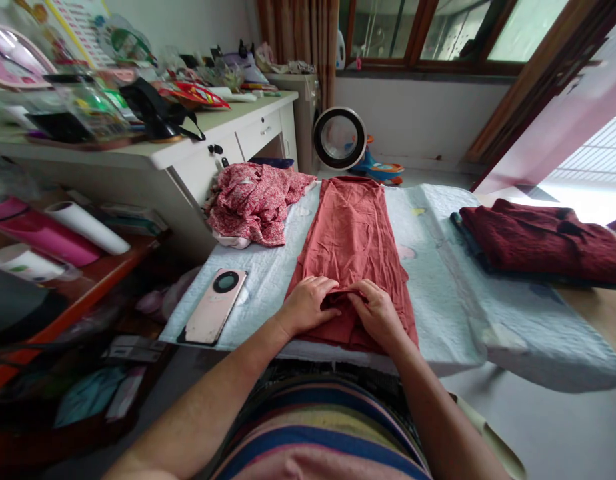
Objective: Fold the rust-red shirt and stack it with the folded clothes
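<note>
A rust-red garment [355,227] lies lengthwise on the pale blue quilted cloth [428,267], folded into a long strip that widens towards me. My left hand [311,305] pinches a bit of its fabric near the close end, thumb below and fingers on top. Facing it, my right hand [378,310] grips the same raised fold a few centimetres away. Between the two hands the cloth is lifted into a small dark gap. Which garment it is, I cannot tell. A pink phone [215,308] with a round camera lies to the left.
A crumpled red-and-white patterned garment [255,200] is heaped at the back left. Folded dark red clothes [543,240] are stacked on the right. A cluttered white desk [213,127] and an orange-edged shelf [103,280] stand to the left. A front-loading washer door [340,139] is at the back.
</note>
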### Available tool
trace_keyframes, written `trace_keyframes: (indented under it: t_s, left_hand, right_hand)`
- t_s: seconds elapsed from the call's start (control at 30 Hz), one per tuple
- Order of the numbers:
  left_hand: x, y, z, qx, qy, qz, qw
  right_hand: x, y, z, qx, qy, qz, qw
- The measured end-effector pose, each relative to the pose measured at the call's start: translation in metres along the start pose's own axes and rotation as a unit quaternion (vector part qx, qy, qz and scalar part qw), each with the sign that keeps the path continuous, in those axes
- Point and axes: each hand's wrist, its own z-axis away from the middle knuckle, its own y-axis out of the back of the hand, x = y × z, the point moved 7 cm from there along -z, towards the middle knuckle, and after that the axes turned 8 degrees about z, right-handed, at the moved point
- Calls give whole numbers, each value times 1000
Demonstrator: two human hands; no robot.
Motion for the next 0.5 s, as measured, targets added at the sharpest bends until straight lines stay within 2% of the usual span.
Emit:
trace_keyframes:
  t_s: [0.1,0.2,0.33,0.5]
  left_hand:
    - [1,3,3,73,-1,-77,994]
    - [6,11,11,125,-29,-152,980]
    - [13,15,25,147,-107,-170,969]
    - [15,21,36,155,-137,-163,965]
  right_hand:
    - [4,3,2,10,-9,-5,1000]
    - [6,5,4,16,-11,-13,1000]
    - [7,2,6,20,-8,-14,1000]
    - [6,-1,5,3,3,3,1000]
